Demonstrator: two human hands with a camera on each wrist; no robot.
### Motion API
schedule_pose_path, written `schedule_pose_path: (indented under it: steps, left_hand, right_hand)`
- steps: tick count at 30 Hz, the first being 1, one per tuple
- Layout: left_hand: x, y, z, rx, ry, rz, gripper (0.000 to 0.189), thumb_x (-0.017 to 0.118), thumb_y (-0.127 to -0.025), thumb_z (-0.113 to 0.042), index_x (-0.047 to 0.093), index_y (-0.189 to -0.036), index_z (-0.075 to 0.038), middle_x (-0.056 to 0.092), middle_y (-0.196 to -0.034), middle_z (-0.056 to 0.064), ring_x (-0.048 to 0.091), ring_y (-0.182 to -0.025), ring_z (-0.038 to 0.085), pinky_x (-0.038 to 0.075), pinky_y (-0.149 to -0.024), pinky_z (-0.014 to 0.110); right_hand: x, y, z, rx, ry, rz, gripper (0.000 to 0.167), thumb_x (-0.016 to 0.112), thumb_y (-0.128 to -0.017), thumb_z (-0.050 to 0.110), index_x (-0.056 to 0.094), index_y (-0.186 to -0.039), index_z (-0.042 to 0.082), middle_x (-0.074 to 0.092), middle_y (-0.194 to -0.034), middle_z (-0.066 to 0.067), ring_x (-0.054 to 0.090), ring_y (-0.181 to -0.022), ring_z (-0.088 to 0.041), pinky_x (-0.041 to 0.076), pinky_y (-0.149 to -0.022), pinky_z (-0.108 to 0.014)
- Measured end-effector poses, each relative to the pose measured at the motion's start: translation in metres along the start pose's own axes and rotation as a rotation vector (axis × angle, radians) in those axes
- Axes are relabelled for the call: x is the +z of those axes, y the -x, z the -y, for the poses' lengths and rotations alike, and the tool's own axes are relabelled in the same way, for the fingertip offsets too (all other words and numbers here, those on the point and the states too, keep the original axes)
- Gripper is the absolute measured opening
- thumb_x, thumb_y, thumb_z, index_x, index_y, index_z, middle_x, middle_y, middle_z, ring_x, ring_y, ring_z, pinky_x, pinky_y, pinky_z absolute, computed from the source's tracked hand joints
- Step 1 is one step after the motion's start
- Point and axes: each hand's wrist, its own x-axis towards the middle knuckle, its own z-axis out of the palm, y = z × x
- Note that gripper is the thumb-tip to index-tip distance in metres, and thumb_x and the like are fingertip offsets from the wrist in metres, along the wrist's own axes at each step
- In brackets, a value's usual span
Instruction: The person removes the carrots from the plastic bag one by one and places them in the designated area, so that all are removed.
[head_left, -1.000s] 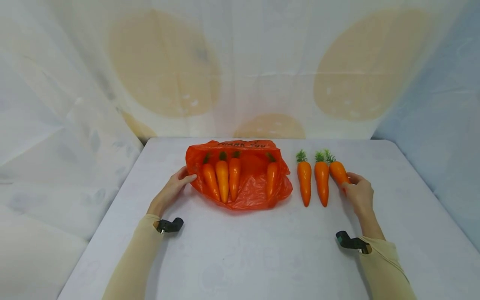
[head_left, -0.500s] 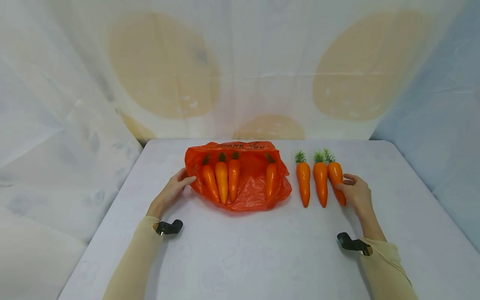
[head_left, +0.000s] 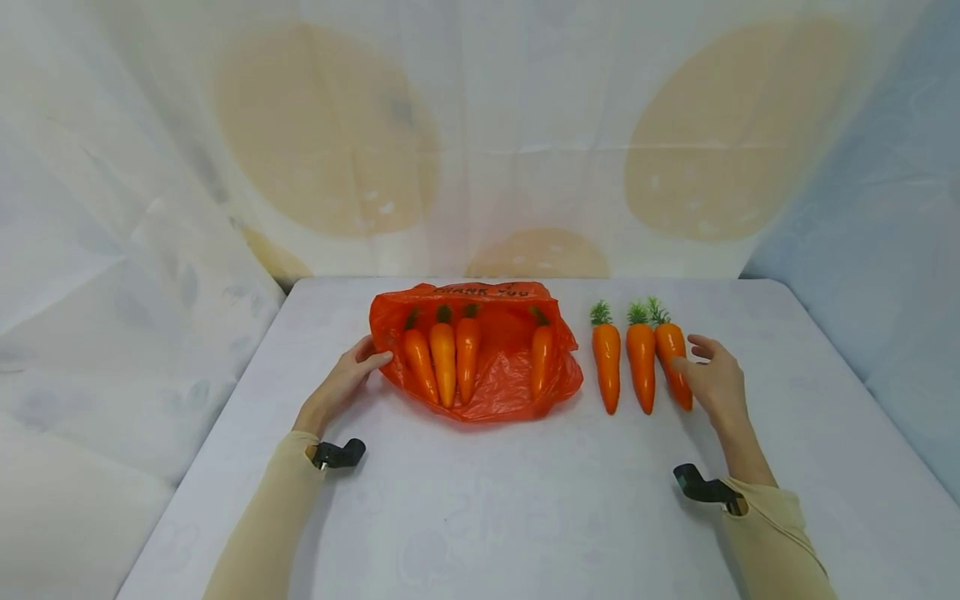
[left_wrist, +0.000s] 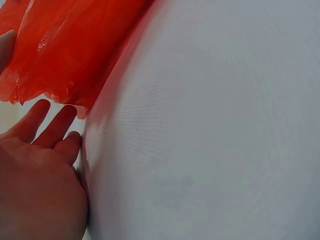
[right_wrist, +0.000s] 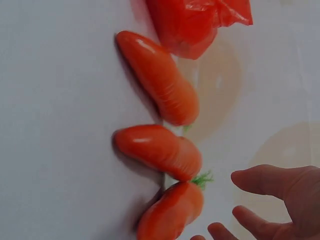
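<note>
An orange-red plastic bag (head_left: 502, 379) with lettering on its far edge lies mouth-up at the table's far middle. Inside, three carrots (head_left: 444, 358) lean together on the left and a single carrot (head_left: 542, 358) stands apart on the right. My left hand (head_left: 343, 379) is at the bag's left side, thumb over its edge and fingers extended in the left wrist view. Right of the bag, two carrots (head_left: 642, 367) with green tops lie side by side, and a third carrot (head_left: 672, 367) slants against them. My right hand (head_left: 716, 383) is beside this third carrot, fingers spread and holding nothing.
A white cloth covers the table (head_left: 480, 517). Patterned fabric hangs behind the table's far edge and along both sides. A small black camera (head_left: 339, 454) is worn on the left wrist, another camera (head_left: 703, 485) on the right.
The rightmost carrot, earlier gripped by my right hand, has settled beside the other two. My right fingers have come off it and spread. My left hand and the bag have stayed put.
</note>
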Motion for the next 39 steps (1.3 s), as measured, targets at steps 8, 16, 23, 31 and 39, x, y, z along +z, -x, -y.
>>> schedule_pose_path:
  steps: [8,16,23,31,39]
  left_hand:
    - [0.000,-0.001,0.000,0.008,0.000,0.001,0.077,0.057,-0.095,-0.049,0.023,-0.158,-0.019,0.028,-0.161,0.005,0.022,-0.147,0.031,0.011,-0.119,0.062]
    - [-0.001,0.001,-0.001,0.009,0.008,0.002,0.077,0.057,-0.096,-0.049,0.023,-0.158,-0.020,0.027,-0.161,0.004,0.020,-0.148,0.030,0.010,-0.119,0.061]
    - [-0.002,0.001,-0.002,0.012,0.000,0.004,0.078,0.057,-0.096,-0.049,0.022,-0.158,-0.020,0.027,-0.162,0.004,0.020,-0.148,0.030,0.010,-0.119,0.063]
    - [-0.002,0.000,-0.001,0.009,0.008,0.003,0.077,0.057,-0.096,-0.048,0.022,-0.158,-0.019,0.026,-0.162,0.005,0.019,-0.148,0.030,0.009,-0.119,0.062]
    - [-0.001,0.000,0.000,0.016,0.011,0.003,0.077,0.057,-0.096,-0.048,0.023,-0.158,-0.019,0.027,-0.161,0.005,0.020,-0.148,0.030,0.010,-0.119,0.063]
  right_hand:
    - [-0.016,0.057,0.076,-0.056,-0.032,0.048,0.067,0.058,-0.098,0.034,0.032,-0.153,0.004,0.040,-0.149,-0.027,0.044,-0.128,-0.044,0.051,-0.098,-0.050]
    - [-0.016,0.090,0.122,-0.121,-0.072,0.118,0.063,0.055,-0.099,0.020,0.029,-0.154,0.003,0.036,-0.150,-0.030,0.041,-0.132,-0.048,0.041,-0.106,-0.059]
    - [-0.009,0.098,0.135,-0.183,-0.074,0.156,0.062,0.058,-0.097,0.020,0.033,-0.152,0.003,0.041,-0.147,-0.029,0.042,-0.130,-0.047,0.044,-0.103,-0.058]
    - [0.005,0.109,0.147,-0.288,-0.063,0.212,0.057,0.060,-0.096,0.019,0.041,-0.148,0.004,0.046,-0.145,-0.026,0.046,-0.128,-0.046,0.045,-0.102,-0.059]
    - [0.018,0.120,0.165,-0.309,-0.090,0.272,0.055,0.062,-0.095,0.021,0.046,-0.146,0.009,0.046,-0.146,-0.021,0.046,-0.129,-0.043,0.047,-0.102,-0.056]
